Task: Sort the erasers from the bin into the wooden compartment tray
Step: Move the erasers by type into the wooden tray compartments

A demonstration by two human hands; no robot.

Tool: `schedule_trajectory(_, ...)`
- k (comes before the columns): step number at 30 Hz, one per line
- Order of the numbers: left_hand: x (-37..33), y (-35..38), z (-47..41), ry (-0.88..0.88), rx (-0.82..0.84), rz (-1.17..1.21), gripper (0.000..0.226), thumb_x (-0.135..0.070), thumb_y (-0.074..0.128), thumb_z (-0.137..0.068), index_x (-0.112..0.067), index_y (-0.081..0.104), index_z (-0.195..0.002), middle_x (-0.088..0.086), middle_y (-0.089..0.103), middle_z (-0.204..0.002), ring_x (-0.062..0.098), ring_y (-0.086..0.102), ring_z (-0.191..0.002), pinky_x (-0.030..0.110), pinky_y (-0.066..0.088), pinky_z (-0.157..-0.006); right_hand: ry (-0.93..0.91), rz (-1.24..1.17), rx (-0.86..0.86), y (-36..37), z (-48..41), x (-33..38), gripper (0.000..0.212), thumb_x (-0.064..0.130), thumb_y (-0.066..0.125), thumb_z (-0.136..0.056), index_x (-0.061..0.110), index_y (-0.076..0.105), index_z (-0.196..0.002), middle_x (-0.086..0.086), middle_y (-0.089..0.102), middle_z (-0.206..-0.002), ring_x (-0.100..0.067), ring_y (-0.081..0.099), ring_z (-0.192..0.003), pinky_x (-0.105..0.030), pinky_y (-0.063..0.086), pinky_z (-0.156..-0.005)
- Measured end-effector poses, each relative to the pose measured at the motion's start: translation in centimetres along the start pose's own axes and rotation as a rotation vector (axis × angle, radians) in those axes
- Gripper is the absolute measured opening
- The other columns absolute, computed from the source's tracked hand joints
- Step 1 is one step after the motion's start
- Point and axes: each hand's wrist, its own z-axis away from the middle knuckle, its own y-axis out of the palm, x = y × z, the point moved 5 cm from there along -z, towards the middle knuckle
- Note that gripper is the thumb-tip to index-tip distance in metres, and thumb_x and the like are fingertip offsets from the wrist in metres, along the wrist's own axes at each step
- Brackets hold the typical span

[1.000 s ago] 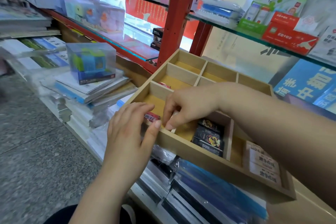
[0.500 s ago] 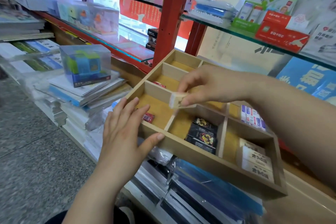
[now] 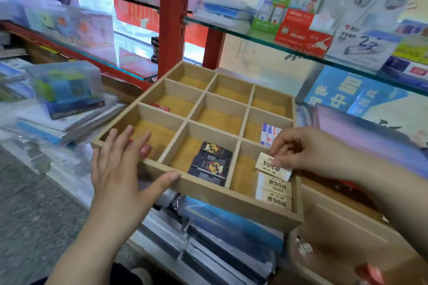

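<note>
Wooden tray (image 3: 231,203): right hand (image 3: 308,150) fingers pinch a cream eraser (image 3: 271,165) just above two matching erasers (image 3: 275,192) in its near-right compartment; left hand (image 3: 120,169), fingers released and spread, over its near-left corner, thumb at front wall.

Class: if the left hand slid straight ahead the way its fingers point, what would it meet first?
Likely the divider behind the near-left compartment of the tray; how high the left hand hovers is unclear.

Cream eraser (image 3: 272,165), black lettering; tan tray (image 3: 231,203)
</note>
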Motion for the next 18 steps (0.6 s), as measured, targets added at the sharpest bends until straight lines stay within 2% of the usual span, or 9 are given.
schedule_trajectory(3, 0.0, 0.0, 0.1, 0.001, 0.012, -0.014, 0.109, -0.092, 0.018, -0.059, -0.017, 0.048, -0.131, 0.010, 0.036, -0.144, 0.017, 0.013, -0.136, 0.044, 0.006, -0.110, -0.026, 0.067, -0.048, -0.1, 0.1, 0.2, 0.023, 0.010, 0.072, -0.074, 0.028, 0.060, -0.066, 0.011, 0.060, -0.060, 0.011, 0.052, -0.051, -0.004, 0.041, -0.056)
schedule_trajectory(5, 0.1, 0.1, 0.2, -0.005, 0.021, -0.018, 0.108, -0.093, 0.018, -0.058, -0.018, 0.047, -0.132, 0.008, 0.035, -0.145, 0.015, 0.012, -0.136, 0.042, 0.005, -0.110, -0.037, 0.166, -0.031, -0.1, 0.3, 0.4, 0.019, 0.016, 0.070, -0.076, 0.031, 0.063, -0.068, 0.016, 0.059, -0.063, 0.009, 0.056, -0.059, -0.006, 0.042, -0.060)
schedule_trajectory(7, 0.1, 0.1, 0.1, -0.012, 0.027, -0.024, 0.109, -0.093, 0.017, -0.057, -0.020, 0.046, -0.132, 0.007, 0.034, -0.145, 0.015, 0.012, -0.137, 0.041, 0.004, -0.110, -0.054, 0.301, -0.023, -0.1, 0.5, 0.6, 0.008, 0.023, 0.066, -0.079, 0.029, 0.070, -0.081, 0.019, 0.055, -0.067, 0.002, 0.055, -0.066, -0.015, 0.045, -0.071)
schedule_trajectory(8, 0.1, 0.1, 0.1, -0.013, 0.030, -0.030, 0.109, -0.094, 0.017, -0.057, -0.020, 0.046, -0.132, 0.007, 0.034, -0.145, 0.016, 0.013, -0.137, 0.041, 0.004, -0.110, -0.068, 0.368, -0.026, -0.2, 0.6, 0.7, 0.010, 0.026, 0.065, -0.080, 0.028, 0.071, -0.088, 0.019, 0.051, -0.069, 0.003, 0.051, -0.069, -0.020, 0.044, -0.075)
schedule_trajectory(10, 0.0, 0.1, 0.1, -0.011, 0.029, -0.036, 0.109, -0.093, 0.017, -0.057, -0.019, 0.048, -0.130, 0.009, 0.036, -0.144, 0.018, 0.015, -0.136, 0.042, 0.006, -0.110, -0.097, 0.445, -0.046, -0.3, 0.8, 0.7, 0.017, 0.030, 0.062, -0.081, 0.029, 0.071, -0.095, 0.018, 0.050, -0.073, 0.003, 0.044, -0.075, -0.026, 0.043, -0.080)
schedule_trajectory(12, -0.1, 0.1, 0.1, -0.010, 0.026, -0.036, 0.109, -0.093, 0.017, -0.058, -0.018, 0.050, -0.128, 0.010, 0.038, -0.143, 0.018, 0.015, -0.135, 0.043, 0.007, -0.109, -0.173, 0.513, -0.089, -0.2, 0.9, 0.9, 0.017, 0.030, 0.063, -0.081, 0.029, 0.072, -0.095, 0.009, 0.059, -0.080, -0.002, 0.041, -0.079, -0.029, 0.040, -0.080)
schedule_trajectory(15, 0.0, 0.1, 0.1, -0.006, 0.033, -0.053, 0.107, -0.093, 0.017, -0.059, -0.018, 0.051, -0.128, 0.010, 0.038, -0.143, 0.018, 0.015, -0.134, 0.045, 0.008, -0.109, -0.267, 0.567, -0.122, 0.0, 0.5, 1.3, 0.018, 0.024, 0.063, -0.082, 0.023, 0.072, -0.098, 0.002, 0.058, -0.089, -0.014, 0.045, -0.091, -0.025, 0.035, -0.079)
schedule_trajectory(18, 0.2, 0.0, 0.1, -0.013, 0.047, -0.064, 0.107, -0.093, 0.016, -0.058, -0.020, 0.048, -0.130, 0.007, 0.036, -0.144, 0.018, 0.015, -0.136, 0.043, 0.007, -0.110, -0.295, 0.429, -0.170, -0.1, 0.3, 1.8, 0.026, 0.017, 0.058, -0.086, 0.021, 0.065, -0.110, 0.013, 0.055, -0.096, 0.000, 0.045, -0.091, -0.003, 0.032, -0.079)
